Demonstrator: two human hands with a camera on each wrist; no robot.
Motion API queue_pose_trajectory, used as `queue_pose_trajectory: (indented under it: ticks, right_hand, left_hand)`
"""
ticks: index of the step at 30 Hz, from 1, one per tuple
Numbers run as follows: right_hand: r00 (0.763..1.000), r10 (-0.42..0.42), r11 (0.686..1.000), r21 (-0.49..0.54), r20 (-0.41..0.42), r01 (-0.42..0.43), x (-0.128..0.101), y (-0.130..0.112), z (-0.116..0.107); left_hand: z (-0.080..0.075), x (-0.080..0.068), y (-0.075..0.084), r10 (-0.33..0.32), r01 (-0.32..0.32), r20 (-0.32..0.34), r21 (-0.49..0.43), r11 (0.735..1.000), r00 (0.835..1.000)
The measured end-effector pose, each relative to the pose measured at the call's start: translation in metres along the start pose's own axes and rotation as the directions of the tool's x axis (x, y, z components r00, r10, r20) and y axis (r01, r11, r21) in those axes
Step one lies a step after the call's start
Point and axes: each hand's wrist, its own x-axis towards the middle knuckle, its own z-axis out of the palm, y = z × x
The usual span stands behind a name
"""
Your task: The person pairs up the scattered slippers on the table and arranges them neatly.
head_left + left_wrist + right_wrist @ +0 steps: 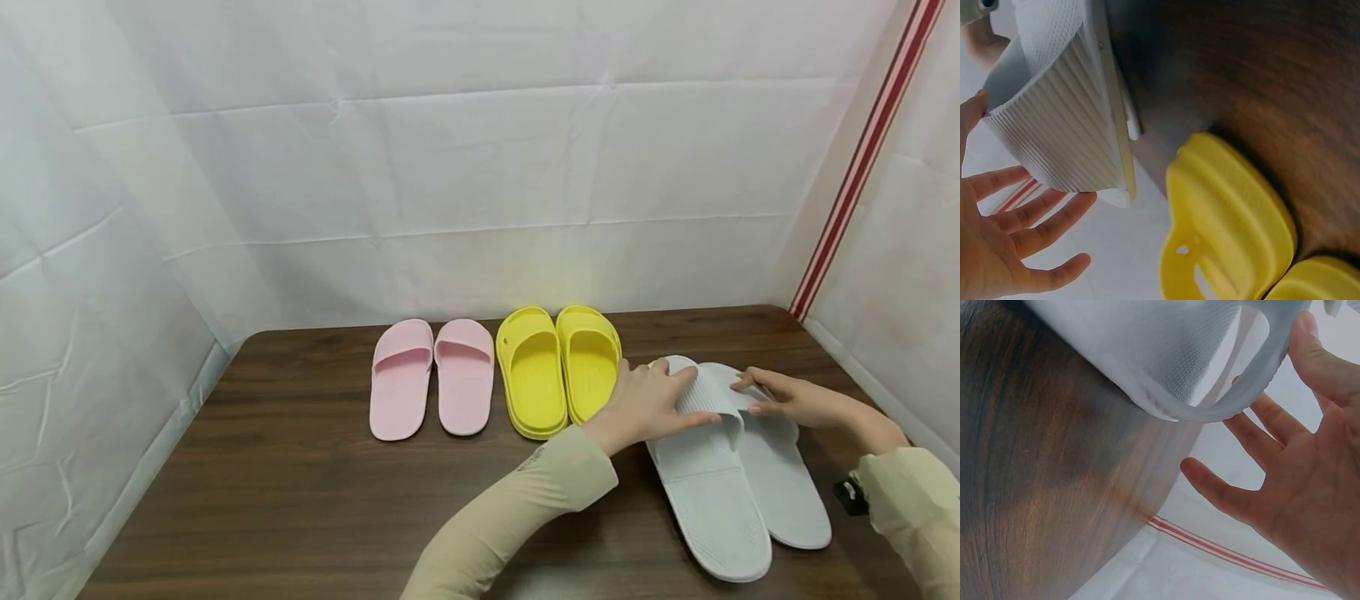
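Two white slippers lie side by side at the right of the table, toes toward the back. The left white slipper [712, 508] partly overlaps the right white slipper [798, 492]. My left hand [648, 398] grips the ribbed strap of the left one; in the left wrist view the thumb is at the strap's opening and the fingertips at its toe-side edge. My right hand [806, 402] holds the strap of the right one between thumb and fingers, seen in the right wrist view with the little finger stretched away from the strap [1235, 403].
A pair of yellow slippers [536, 383] stands just left of the white ones, near the table's back edge. Left of those is a pair of pink slippers [465, 387]. White sheeting [480, 167] hangs behind the dark wooden table [300, 500] and at both sides.
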Motion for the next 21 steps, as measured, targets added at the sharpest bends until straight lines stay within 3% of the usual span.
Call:
queue_pose_trajectory:
  ticks: [6, 21]
  right_hand:
    - [0.996, 0.074, 0.997, 0.012, 0.040, -0.075, -0.003, -0.001, -0.001]
    - [0.998, 0.060, 0.996, -0.066, -0.005, -0.060, -0.012, 0.006, -0.003]
  left_hand:
    - [0.010, 0.005, 0.005, -0.011, 0.012, 0.017, -0.030, 0.999, 1.000]
    - [0.031, 0.005, 0.007, -0.043, 0.044, 0.036, -0.029, 0.999, 0.998]
